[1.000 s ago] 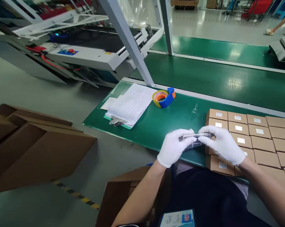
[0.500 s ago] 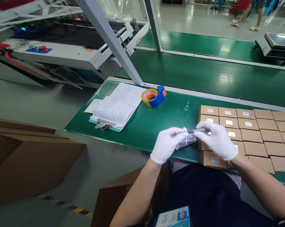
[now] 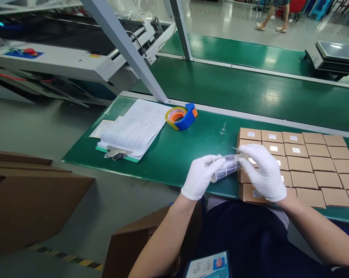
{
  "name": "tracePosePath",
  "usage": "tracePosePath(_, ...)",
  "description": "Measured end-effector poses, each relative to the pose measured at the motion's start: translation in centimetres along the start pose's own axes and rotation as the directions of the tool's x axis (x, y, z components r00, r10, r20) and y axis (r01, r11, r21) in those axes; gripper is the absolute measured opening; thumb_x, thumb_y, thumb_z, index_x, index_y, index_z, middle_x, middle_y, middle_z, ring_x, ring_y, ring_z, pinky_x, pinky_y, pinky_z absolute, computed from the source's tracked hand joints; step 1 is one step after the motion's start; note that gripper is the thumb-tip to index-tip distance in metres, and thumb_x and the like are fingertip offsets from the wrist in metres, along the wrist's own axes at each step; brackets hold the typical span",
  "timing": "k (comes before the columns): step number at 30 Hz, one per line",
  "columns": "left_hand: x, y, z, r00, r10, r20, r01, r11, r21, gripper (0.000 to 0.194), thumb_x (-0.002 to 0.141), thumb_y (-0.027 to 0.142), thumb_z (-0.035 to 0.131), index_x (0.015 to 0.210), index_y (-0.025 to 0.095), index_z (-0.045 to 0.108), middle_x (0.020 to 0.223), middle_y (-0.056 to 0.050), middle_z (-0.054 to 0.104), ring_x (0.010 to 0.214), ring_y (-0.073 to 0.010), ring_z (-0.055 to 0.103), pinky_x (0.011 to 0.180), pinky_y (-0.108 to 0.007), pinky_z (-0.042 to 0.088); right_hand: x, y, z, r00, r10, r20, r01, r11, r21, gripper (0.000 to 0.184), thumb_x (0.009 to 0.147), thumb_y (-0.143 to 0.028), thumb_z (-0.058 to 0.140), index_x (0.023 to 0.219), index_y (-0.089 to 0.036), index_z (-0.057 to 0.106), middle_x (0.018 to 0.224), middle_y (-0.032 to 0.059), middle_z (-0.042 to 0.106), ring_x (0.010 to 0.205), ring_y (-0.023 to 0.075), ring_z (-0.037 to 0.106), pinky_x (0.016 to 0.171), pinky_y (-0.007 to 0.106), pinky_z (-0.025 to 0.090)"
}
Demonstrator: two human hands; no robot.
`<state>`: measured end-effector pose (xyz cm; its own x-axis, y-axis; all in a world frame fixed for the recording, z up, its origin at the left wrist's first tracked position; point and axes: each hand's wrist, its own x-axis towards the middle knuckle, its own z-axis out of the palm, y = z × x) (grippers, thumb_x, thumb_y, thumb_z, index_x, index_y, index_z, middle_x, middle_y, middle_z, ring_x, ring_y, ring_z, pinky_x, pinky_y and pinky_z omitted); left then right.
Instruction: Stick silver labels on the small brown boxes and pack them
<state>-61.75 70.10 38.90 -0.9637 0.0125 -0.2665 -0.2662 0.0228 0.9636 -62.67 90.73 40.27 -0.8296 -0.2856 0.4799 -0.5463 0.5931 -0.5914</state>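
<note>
Clasped between the white-gloved left hand (image 3: 199, 177) and gloved right hand (image 3: 264, 173), a roll of printed labels (image 3: 228, 168) sits over the green bench mat (image 3: 203, 135), just beside stacked brown cartons (image 3: 307, 166). Farther along the mat lie a tape roll (image 3: 176, 118) and a clipboard of papers (image 3: 128, 135).

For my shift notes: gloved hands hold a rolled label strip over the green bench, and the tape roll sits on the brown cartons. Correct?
No: the tape roll sits on the green bench, left of the brown cartons, as the head view shows. The rest stands.
</note>
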Motion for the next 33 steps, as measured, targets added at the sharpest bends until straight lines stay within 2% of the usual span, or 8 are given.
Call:
tracePosePath(5,-0.2,-0.4,-0.1,0.999,-0.002,0.050,0.002,1.000,0.000,0.035,0.087,0.051,0.074,0.094,0.017,0.083,0.097,-0.008,0.079,0.094,-0.0262,0.069,0.081,-0.032,0.053,0.4,-0.2,1.0,0.997,-0.007,0.082,0.009,1.000,-0.028,0.047,0.104,-0.021,0.052,0.149,-0.035,0.055,0.100,0.0038,0.077,0.096,0.0225,0.069,0.093,0.042,0.056)
tracePosePath(9,0.0,-0.6,-0.3,0.993,-0.039,0.109,0.048,0.996,-0.076,0.035,0.090,0.051,0.072,0.096,0.018,0.083,0.097,-0.007,0.079,0.093,-0.0260,0.070,0.080,-0.031,0.052,-0.2,-0.5,1.3,0.992,-0.118,-0.043,0.117,0.992,-0.045,0.048,0.101,-0.017,0.057,0.144,-0.039,0.059,0.105,0.0046,0.078,0.101,0.0241,0.070,0.095,0.044,0.056)
tracePosePath(11,-0.1,-0.3,-0.4,0.994,-0.004,0.110,0.005,1.000,-0.010,0.033,0.091,0.048,0.069,0.096,0.018,0.082,0.098,-0.006,0.079,0.095,-0.0257,0.069,0.083,-0.031,0.052,-0.4,-0.9,1.6,0.994,-0.087,-0.062,0.088,0.996,0.016,0.052,0.101,-0.019,0.057,0.148,-0.040,0.054,0.111,0.0050,0.077,0.105,0.0249,0.071,0.097,0.046,0.057)
tracePosePath(16,-0.6,0.5,-0.2,0.988,0.017,0.154,-0.018,1.000,0.010,0.029,0.091,0.040,0.071,0.105,0.017,0.080,0.107,-0.007,0.079,0.102,-0.0262,0.069,0.089,-0.033,0.052,0.1,-1.3,3.0,0.994,0.057,0.096,-0.066,0.994,0.088,0.056,0.106,-0.024,0.047,0.159,-0.040,0.041,0.124,0.0044,0.075,0.106,0.0219,0.074,0.093,0.040,0.063)
tracePosePath(23,0.0,0.1,0.0,0.966,-0.073,0.250,0.087,0.995,-0.047,0.034,0.086,0.043,0.079,0.099,0.012,0.078,0.095,-0.009,0.077,0.085,-0.0215,0.069,0.076,-0.030,0.053,-0.7,-1.0,3.5,0.995,-0.092,0.033,0.086,0.984,0.157,0.056,0.105,-0.018,0.049,0.157,-0.038,0.044,0.123,0.0044,0.077,0.108,0.0214,0.073,0.098,0.038,0.061)
tracePosePath(26,0.7,0.4,0.2,0.980,-0.092,0.176,0.088,0.996,0.031,0.037,0.084,0.046,0.079,0.103,0.013,0.078,0.103,-0.010,0.078,0.097,-0.0255,0.071,0.084,-0.032,0.056,-1.4,0.0,1.2,0.997,-0.032,-0.070,0.050,0.963,0.267,0.056,0.103,-0.014,0.052,0.154,-0.037,0.047,0.120,0.0044,0.076,0.103,0.0192,0.074,0.095,0.037,0.063)
tracePosePath(28,1.5,0.8,0.1,0.991,-0.098,0.093,0.090,0.992,0.083,0.041,0.081,0.047,0.080,0.107,0.014,0.078,0.112,-0.012,0.078,0.108,-0.0300,0.071,0.093,-0.037,0.057,-2.0,1.6,-1.5,0.986,0.123,-0.113,-0.080,0.942,0.326,0.052,0.102,-0.014,0.053,0.150,-0.033,0.051,0.122,0.0058,0.075,0.103,0.0190,0.073,0.095,0.040,0.063)
tracePosePath(33,4.8,0.4,-1.6,0.990,0.012,-0.140,0.047,0.908,0.416,0.040,0.067,0.045,0.079,0.096,0.017,0.078,0.113,-0.011,0.078,0.115,-0.0367,0.069,0.110,-0.048,0.052,-4.7,7.7,-10.6,0.827,0.535,-0.172,-0.458,0.819,0.345,0.047,0.094,-0.019,0.063,0.140,-0.027,0.057,0.127,0.0085,0.072,0.089,0.0182,0.074,0.089,0.041,0.065)
